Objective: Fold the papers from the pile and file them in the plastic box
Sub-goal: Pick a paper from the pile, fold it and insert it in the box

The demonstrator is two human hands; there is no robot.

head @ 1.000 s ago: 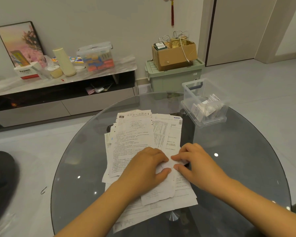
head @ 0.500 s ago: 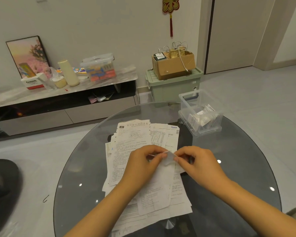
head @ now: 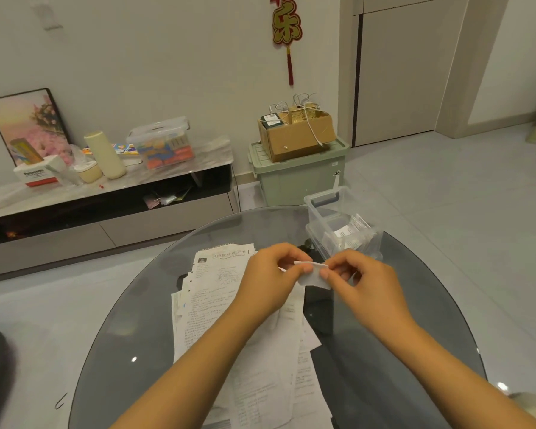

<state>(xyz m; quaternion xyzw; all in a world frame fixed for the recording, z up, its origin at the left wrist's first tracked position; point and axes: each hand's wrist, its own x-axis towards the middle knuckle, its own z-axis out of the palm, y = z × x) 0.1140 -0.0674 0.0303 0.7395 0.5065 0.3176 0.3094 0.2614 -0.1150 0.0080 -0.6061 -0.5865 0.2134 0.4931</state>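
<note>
Glass table (head: 384, 351) — hands (head: 270, 274) (head: 359, 280) hide folded paper's (head: 314, 275) ends.

Table (head: 384, 351) is smoky dark glass, super glossy, throwing back little ceiling-light spots. The pile (head: 229, 320) on it is thin matte white printed paper, a bit creased. Box (head: 331, 218) at the far edge is clear, shiny plastic. The folded slip (head: 314, 275) looks like soft, matte paper with a slightly ragged edge.

Paper pile (head: 229, 320) on table (head: 399, 335); plastic box (head: 341, 224) behind, right of pile
</note>
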